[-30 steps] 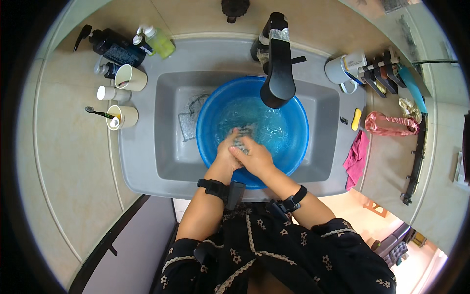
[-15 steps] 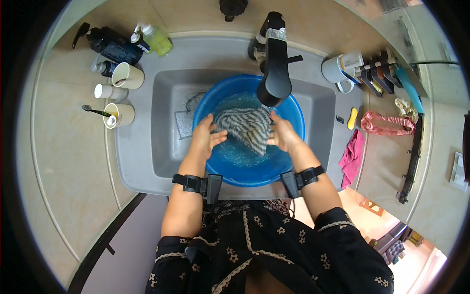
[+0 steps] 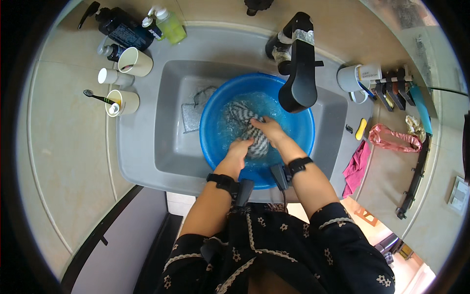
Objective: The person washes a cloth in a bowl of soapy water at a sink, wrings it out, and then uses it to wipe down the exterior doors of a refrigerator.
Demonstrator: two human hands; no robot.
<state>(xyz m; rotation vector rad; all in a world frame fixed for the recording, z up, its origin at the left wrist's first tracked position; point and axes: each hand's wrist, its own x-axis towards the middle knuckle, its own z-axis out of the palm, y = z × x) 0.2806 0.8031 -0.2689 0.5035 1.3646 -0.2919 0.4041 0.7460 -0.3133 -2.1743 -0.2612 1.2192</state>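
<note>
A black-and-white striped cloth (image 3: 258, 143) lies bunched in the water of a blue basin (image 3: 207, 142). My left hand (image 3: 238, 150) is closed on its near left edge, with some of the fingers hidden under the fabric. From the right, my right hand (image 3: 268, 130) grips the cloth's middle, thumb and fingers wrapped over it. The far end of the cloth spreads loosely in the rippling water. Above the basin's right side hangs the spout of a black faucet (image 3: 298, 88).
The basin stands in a grey sink (image 3: 169, 142), beside a wire-framed mesh piece (image 3: 192, 117). Bottles and cups (image 3: 136, 62) line the left ledge. On the right are a white mug (image 3: 346, 81), a yellow object (image 3: 361, 129) and a pink cloth (image 3: 356, 168).
The striped cloth, spread out between my hands before, is now bunched lower in the water. Both hands have drawn together and gripped it. The whole view has shifted and tilted slightly.
</note>
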